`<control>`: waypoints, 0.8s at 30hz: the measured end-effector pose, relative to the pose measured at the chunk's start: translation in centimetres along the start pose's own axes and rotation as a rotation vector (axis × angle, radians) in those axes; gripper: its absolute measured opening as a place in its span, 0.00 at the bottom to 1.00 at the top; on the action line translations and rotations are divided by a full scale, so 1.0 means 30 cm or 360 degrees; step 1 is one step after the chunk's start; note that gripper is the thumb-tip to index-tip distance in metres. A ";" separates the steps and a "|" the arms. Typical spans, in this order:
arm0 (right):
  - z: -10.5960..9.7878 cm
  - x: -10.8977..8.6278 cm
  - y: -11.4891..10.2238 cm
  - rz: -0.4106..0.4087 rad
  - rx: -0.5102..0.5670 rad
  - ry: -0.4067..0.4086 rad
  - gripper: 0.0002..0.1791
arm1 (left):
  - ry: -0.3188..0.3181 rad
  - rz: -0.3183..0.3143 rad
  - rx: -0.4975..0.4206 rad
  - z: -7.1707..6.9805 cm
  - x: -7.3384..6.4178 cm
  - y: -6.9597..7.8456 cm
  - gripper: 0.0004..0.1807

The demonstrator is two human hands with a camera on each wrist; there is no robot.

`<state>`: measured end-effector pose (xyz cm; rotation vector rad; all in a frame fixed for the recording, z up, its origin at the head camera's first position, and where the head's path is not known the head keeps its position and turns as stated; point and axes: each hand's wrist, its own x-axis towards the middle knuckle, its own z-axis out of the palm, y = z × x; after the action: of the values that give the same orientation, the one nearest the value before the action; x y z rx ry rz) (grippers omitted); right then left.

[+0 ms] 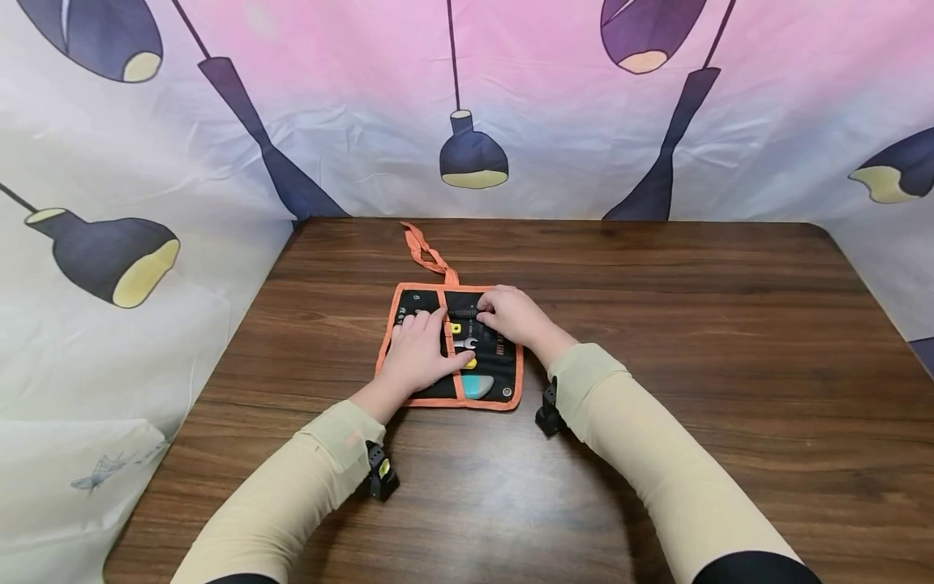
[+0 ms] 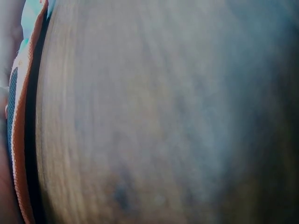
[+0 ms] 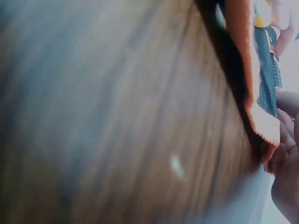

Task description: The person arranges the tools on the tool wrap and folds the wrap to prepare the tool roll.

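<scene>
A black tool pouch (image 1: 503, 369) with orange edging lies unrolled on the table. My left hand (image 1: 419, 349) rests on its left half, fingers spread and thumb reaching over the orange middle strip. From the pockets show an open-ended wrench (image 1: 467, 344), a yellow-ended tool (image 1: 456, 328) and a teal and grey tool (image 1: 477, 386). At the upper right part of the pouch my right hand (image 1: 514, 315) has thumb and fingertips bent together, pinching a dark ribbed tool (image 1: 463, 312) near the middle strip. Its exact kind is too small to tell.
An orange tie strap (image 1: 426, 250) trails from the pouch's far edge across the brown wooden table (image 1: 693, 324). Behind the table hangs a cloth (image 1: 379, 162) printed with lamps. Each wrist carries a small black camera (image 1: 381, 470).
</scene>
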<state>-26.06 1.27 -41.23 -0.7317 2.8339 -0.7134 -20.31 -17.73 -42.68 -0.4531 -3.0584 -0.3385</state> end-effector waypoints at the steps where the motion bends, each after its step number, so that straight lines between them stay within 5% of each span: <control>1: 0.002 0.000 -0.003 -0.0009 0.0002 0.0010 0.12 | -0.0001 0.0002 0.0002 -0.001 -0.001 0.000 0.52; 24: 0.038 0.028 -0.046 0.0077 0.0092 0.0077 0.09 | 0.0023 0.0042 -0.0037 0.001 0.002 -0.007 0.52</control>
<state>-25.94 -0.66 -41.59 -0.6435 2.8501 -0.8126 -20.42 -17.90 -42.75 -0.4892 -3.0344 -0.3753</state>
